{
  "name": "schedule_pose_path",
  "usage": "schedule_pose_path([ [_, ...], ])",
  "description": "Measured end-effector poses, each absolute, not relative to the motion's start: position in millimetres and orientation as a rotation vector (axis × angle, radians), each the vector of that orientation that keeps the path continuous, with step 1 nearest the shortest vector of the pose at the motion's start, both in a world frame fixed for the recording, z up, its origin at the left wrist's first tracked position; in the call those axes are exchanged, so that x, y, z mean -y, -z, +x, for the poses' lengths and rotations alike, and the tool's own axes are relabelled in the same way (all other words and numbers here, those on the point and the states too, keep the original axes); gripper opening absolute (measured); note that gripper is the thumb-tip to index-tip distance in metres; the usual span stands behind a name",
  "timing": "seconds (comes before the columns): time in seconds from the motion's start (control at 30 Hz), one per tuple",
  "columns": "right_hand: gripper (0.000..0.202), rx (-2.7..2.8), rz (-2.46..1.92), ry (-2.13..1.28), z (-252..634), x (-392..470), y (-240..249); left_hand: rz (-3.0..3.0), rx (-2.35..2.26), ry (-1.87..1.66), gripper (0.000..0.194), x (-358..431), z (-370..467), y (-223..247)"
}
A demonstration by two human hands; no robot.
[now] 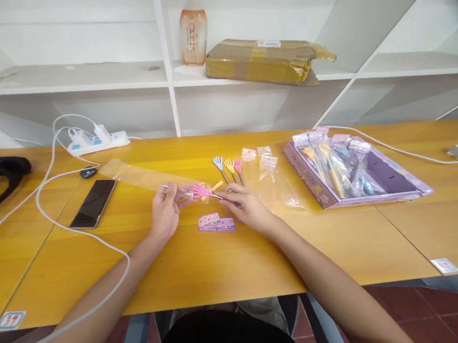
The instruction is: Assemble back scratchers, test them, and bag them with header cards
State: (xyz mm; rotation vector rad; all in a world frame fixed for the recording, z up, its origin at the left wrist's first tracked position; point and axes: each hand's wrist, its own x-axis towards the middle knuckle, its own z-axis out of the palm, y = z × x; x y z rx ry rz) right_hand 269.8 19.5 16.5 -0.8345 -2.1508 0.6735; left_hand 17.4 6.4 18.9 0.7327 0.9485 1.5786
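My left hand (166, 211) pinches the open end of a long clear plastic bag (146, 175), which stretches away to the left over the table. My right hand (245, 204) grips the metal shaft of a pink hand-shaped back scratcher (200, 191), its claw end pointing left at the bag's mouth. How far the claw is inside the plastic is hard to tell. A yellow handle (216, 186) shows just behind it. Beyond my right hand lie blue (218, 164), yellow (229, 165) and pink (238, 165) back scratchers. Small purple printed cards (216, 223) lie just in front of my hands.
More clear bags (269, 182) lie flat to the right, beside a purple box (376, 199) holding several bagged items. At left are a phone (94, 204), a black mouse-like object (88, 172), a power strip (99, 142) and a white cable (100, 240) looping across my left forearm.
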Motion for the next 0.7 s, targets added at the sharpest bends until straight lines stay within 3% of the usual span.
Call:
schedule_pose_path([
  [0.27, 0.035, 2.145, -0.858, -0.736, 266, -18, -13, 0.89, -0.969, -1.383, 0.049, 5, 29, -13],
  [0.4, 0.04, 2.127, -0.954, -0.799, 267, -19, -18, 0.826, -0.994, -1.533, 0.045, -2, 21, -17],
  [0.53, 0.032, 2.015, -0.994, -1.021, 270, -17, -24, 0.701, -0.989, -1.714, 0.037, -15, 4, -21],
  [0.7, 0.036, 1.909, -0.983, -1.306, 272, -17, -25, 0.562, -0.95, -1.68, 0.034, -22, -5, -21],
])
